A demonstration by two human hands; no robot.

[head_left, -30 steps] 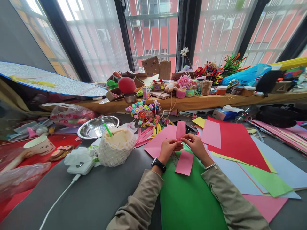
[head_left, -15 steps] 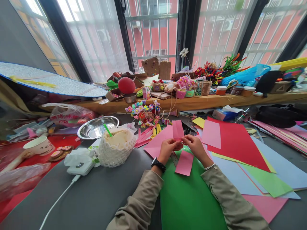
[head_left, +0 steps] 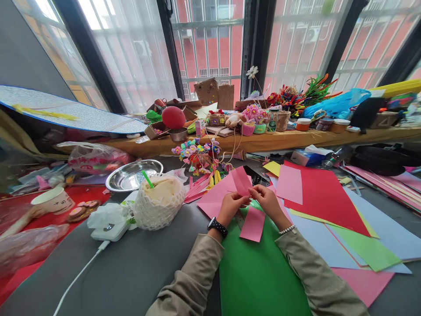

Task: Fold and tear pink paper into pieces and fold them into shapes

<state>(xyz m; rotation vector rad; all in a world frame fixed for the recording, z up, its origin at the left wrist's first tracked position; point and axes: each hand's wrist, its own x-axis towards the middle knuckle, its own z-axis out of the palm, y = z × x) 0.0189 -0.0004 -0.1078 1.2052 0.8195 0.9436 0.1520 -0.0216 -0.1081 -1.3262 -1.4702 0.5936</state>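
Observation:
Between my two hands, above the far end of a green mat, stands a small piece of pink paper with a crease down it. My left hand pinches its lower left edge, fingers closed. On the other side my right hand grips its lower right edge between thumb and fingers. Below them a second pink paper piece lies flat on the mat. A clear ruler shows partly beside it, mostly hidden. Behind my left hand rests a larger pink sheet.
To the right lie a red sheet, a light green sheet and pale blue sheets. On the left are a coconut in a foam net, a steel plate and a white charger with a cable. Craft flowers stand behind.
The pink paper in my hands has tilted to the left, and its crease now shows more. My fingers have shifted slightly along its lower edge. Everything else looks the same.

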